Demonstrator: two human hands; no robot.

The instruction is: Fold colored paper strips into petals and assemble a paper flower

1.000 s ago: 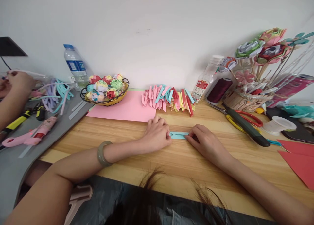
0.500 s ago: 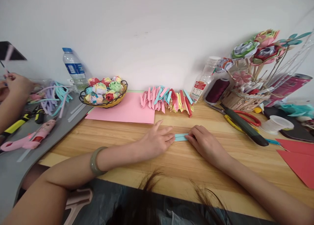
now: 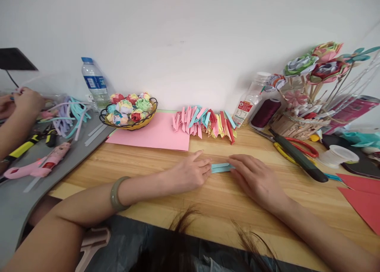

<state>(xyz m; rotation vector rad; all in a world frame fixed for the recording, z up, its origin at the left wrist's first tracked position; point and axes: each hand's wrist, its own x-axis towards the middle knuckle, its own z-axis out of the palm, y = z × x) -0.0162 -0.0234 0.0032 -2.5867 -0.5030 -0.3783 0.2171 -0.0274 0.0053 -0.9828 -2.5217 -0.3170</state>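
Observation:
A narrow folded strip of light blue paper point(image 3: 220, 168) lies on the wooden table between my hands. My left hand point(image 3: 191, 171) rests at the strip's left end, its fingers spread and the fingertips at the paper's edge. At the right end, the fingers of my right hand point(image 3: 258, 179) are together on the strip, which passes under them. Behind, a row of folded pink, blue, red and yellow paper pieces point(image 3: 203, 123) stands on the table beside pink sheets point(image 3: 151, 135).
A basket of paper flowers point(image 3: 130, 125) and a water bottle point(image 3: 94, 84) stand back left. Scissors, a dark-handled cutter point(image 3: 298, 155) and a white spool point(image 3: 338, 155) lie right. Another person's hands point(image 3: 26, 101) work far left, beyond a pink glue gun point(image 3: 44, 164).
The fingers of my right hand have extended from a curled grip. The blue strip's upper flap looks slightly raised. The other person's hands have moved a little, and the view has shifted slightly.

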